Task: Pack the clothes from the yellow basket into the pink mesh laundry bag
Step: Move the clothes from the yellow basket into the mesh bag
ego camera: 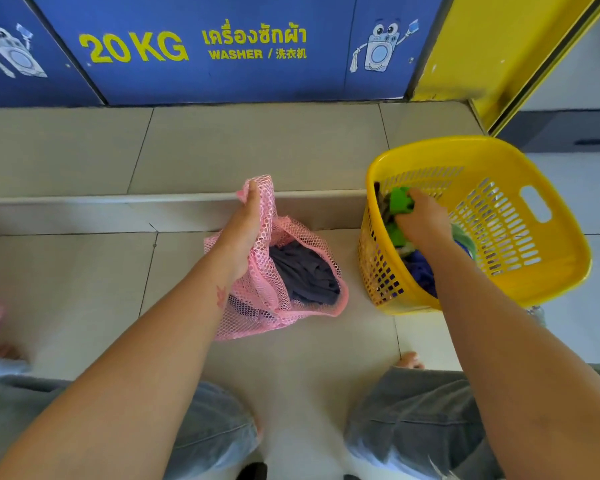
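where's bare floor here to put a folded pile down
Bare tile lies left of the pink mesh bag and on the raised step below the blue washer panel. The gap between bag and yellow basket is narrow, crowded.

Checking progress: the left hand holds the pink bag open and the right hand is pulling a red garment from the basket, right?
Not red. The head view shows the right hand gripping a green garment in the basket; the left hand does hold the pink bag open.

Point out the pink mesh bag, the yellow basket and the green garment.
pink mesh bag [257,299]: head view, front mesh wall.
yellow basket [551,268]: head view, right rim.
green garment [400,199]: head view, bunched top.
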Tool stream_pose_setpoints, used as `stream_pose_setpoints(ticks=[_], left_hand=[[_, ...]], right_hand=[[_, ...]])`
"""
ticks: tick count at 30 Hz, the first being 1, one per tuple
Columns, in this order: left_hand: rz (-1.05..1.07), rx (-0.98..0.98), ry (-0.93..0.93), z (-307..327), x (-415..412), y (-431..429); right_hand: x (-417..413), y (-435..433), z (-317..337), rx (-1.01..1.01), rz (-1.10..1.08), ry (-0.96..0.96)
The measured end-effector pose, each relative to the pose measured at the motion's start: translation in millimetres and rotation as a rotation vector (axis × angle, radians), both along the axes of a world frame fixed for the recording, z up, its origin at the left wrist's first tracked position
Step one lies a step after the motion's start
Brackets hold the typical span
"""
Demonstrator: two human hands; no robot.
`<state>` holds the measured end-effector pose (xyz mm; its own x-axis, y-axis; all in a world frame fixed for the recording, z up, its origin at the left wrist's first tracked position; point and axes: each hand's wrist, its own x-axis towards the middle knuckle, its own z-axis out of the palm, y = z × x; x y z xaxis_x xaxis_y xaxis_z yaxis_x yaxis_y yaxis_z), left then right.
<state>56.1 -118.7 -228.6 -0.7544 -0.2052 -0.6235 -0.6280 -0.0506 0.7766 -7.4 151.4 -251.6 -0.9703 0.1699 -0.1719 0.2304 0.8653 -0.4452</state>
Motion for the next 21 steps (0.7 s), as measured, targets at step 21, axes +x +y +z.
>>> stream_pose_setpoints(ticks=[21], left_hand=[[0.002,0.119,0.047,10,22,-52]], right_hand=[[58,-159,-14,-0.354,0.548,-0.426]])
